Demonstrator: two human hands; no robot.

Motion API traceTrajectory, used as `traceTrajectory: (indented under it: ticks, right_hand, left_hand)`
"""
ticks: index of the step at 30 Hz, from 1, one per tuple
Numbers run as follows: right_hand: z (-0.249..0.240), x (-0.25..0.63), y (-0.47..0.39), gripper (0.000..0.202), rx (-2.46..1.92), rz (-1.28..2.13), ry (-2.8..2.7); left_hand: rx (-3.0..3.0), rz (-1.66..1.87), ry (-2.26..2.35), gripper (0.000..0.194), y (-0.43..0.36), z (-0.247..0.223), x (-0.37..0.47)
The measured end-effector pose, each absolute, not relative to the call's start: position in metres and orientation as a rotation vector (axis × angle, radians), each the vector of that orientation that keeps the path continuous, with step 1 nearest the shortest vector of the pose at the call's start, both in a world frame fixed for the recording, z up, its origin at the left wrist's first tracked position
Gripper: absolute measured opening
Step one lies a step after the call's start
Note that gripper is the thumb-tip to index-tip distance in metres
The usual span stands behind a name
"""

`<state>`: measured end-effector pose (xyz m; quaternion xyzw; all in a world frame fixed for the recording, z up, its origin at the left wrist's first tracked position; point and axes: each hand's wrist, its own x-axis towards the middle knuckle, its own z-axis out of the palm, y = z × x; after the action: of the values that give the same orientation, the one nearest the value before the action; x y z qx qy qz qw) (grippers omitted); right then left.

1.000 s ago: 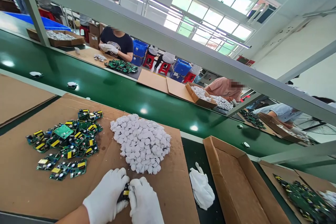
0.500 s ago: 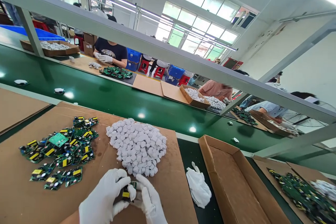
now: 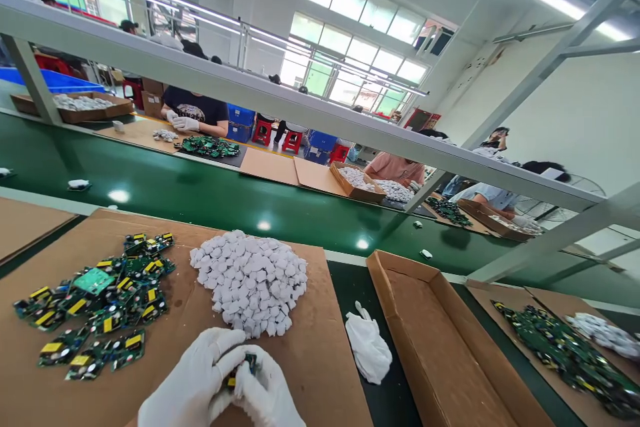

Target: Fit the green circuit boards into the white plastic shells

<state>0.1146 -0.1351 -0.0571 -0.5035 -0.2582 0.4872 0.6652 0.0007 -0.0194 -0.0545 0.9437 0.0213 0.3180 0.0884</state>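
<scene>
White-gloved, my left hand [image 3: 193, 377] is closed on a small green circuit board [image 3: 231, 381] with a yellow part on it. My right hand [image 3: 267, 390], gloved too, has its fingers round the same board, the thumb pressed against it. The fingers hide most of the board and anything lying on it. Just beyond the hands is a heap of small white pieces [image 3: 250, 280]. Left of it lies a pile of similar circuit boards [image 3: 107, 300], all on a cardboard sheet [image 3: 175, 340].
A crumpled white glove or cloth [image 3: 369, 347] lies to the right, beside a shallow cardboard tray [image 3: 425, 327]. Behind runs a green conveyor belt [image 3: 300, 213] carrying a few small items. A metal frame [image 3: 240, 90] crosses above. Co-workers sit along the far side.
My right fingers have closed over the board, covering the white piece that showed on it before. The camera view has turned slightly, shifting the scene leftward.
</scene>
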Motion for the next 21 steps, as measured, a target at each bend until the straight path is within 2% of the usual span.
traceTrajectory:
  ticks: [4,9,12,17,21]
  right_hand:
    - [-0.055,0.112,-0.136,0.05,-1.295,0.987,-0.587]
    - [-0.04,0.11,-0.138,0.045,-0.922,1.235,-0.341]
    - [-0.029,0.112,-0.139,0.045,-0.822,1.337,-0.301]
    - [-0.037,0.11,-0.141,0.047,-0.865,1.194,-0.231]
    - [-0.043,0.109,-0.14,0.037,-0.821,1.196,-0.305]
  left_hand:
    - [2.755,1.021,0.141,0.045,-0.03,-0.057,0.003]
    - [2.625,0.873,0.209,0.056,-0.036,-0.06,0.002]
    - [2.549,0.881,0.274,0.051,-0.036,-0.063,0.002]
    - [2.61,0.887,0.206,0.054,-0.037,-0.075,0.002]
    - [2.579,0.974,0.2,0.042,-0.042,-0.082,0.002]
